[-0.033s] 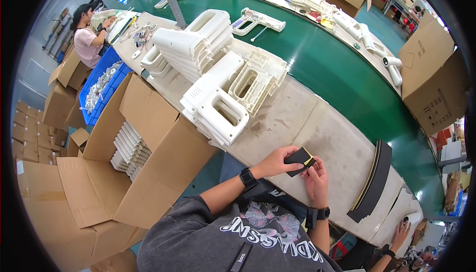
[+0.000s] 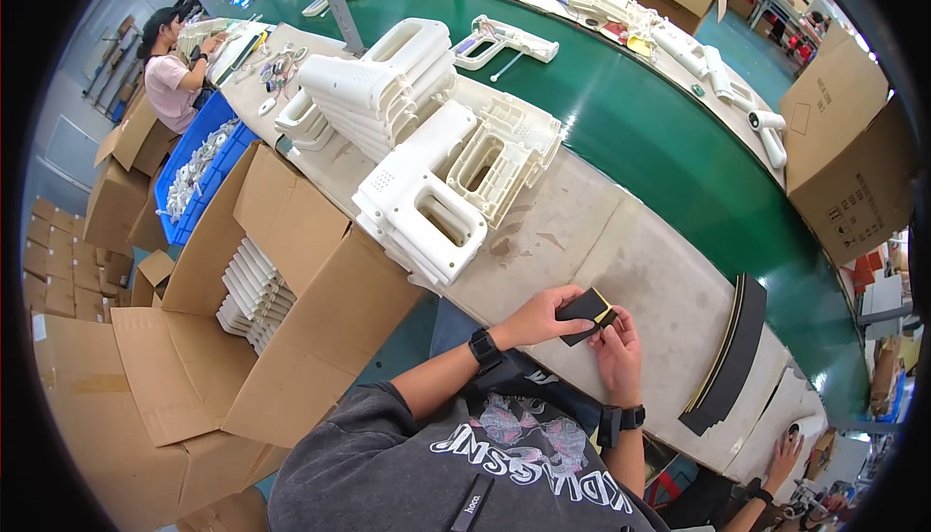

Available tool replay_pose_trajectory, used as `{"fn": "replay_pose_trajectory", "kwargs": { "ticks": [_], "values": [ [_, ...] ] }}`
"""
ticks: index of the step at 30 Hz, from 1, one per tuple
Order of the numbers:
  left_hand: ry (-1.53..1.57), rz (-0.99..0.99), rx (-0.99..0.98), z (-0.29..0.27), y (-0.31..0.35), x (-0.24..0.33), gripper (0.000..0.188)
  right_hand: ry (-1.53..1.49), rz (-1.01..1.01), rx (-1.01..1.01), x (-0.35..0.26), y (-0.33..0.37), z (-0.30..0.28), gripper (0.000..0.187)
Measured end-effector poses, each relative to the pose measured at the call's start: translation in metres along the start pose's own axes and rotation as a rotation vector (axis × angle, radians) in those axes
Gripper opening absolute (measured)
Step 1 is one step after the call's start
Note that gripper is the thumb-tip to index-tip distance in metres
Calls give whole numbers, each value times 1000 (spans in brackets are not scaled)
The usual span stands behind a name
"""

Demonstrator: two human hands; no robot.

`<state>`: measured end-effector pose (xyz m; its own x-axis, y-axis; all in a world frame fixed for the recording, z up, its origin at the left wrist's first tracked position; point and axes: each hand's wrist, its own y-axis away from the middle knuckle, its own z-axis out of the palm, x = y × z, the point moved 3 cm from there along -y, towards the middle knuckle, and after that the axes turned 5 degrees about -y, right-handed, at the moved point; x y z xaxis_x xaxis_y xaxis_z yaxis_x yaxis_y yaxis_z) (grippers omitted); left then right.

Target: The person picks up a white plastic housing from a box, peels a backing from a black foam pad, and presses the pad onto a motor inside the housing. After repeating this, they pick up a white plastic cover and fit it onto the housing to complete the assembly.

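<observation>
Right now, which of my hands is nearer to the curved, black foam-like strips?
Right. Your right hand is left of the strips, not touching them; your left hand is farther left.

Factory workshop, green belt (image 2: pixel 630 159) beside a long table (image 2: pixel 640 270), stacks of white plastic shells (image 2: pixel 422 188), big cardboard boxes (image 2: pixel 325 290), blue crate (image 2: pixel 221 171) of small parts (image 2: pixel 197 165), co-worker (image 2: pixel 167 91) further along, shelves (image 2: pixel 109 71) at far left.

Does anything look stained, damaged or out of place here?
Yes: brownish patches mark the worktable beside the white shells, odd against its paler surface; stain or wear, I can't tell. The black piece held by the left hand and right hand shows no obvious damage.
</observation>
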<state>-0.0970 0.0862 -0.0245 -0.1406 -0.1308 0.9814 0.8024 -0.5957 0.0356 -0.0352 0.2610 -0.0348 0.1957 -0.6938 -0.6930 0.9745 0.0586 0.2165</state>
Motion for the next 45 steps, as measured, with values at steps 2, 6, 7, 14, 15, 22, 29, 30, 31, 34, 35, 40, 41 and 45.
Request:
{"fn": "replay_pose_trajectory", "kwargs": {
  "ticks": [2,6,7,14,15,22,29,30,31,34,35,40,41,45],
  "values": [
    [9,8,4,0,0,1,37,2,-1,-4,0,0,0,39],
    [11,-1,-2,1,0,1,38,-2,0,-3,0,0,-1,39],
    [20,-6,4,1,0,2,37,-2,-2,-2,0,0,-1,39],
    [-95,32,132,14,7,17,29,239,-31,51,-12,4,16,36],
    [-95,33,134,14,7,20,29,293,-37,45,-17,4,23,36],
    [-160,-11,109,6,16,15,31,472,-7,87,-16,9,28,38],
    [-181,-41,113,3,24,5,34,470,-14,80,-4,9,24,38],
    [-180,-42,115,2,24,5,34,491,-19,71,-2,8,20,37],
    [-213,-31,109,1,23,5,35,510,-22,61,0,7,19,37],
    [-250,-16,101,0,24,7,37,513,-20,53,0,6,19,39],
    [-253,-10,97,0,24,8,38,512,-19,53,0,6,20,39],
    [-279,-1,106,-1,24,5,39,549,-42,36,1,6,22,40],
    [-281,-1,116,-1,24,6,39,548,-43,37,1,6,21,40],
    [-283,-30,112,0,24,10,39,542,-47,43,1,7,21,40]
  ]
}}
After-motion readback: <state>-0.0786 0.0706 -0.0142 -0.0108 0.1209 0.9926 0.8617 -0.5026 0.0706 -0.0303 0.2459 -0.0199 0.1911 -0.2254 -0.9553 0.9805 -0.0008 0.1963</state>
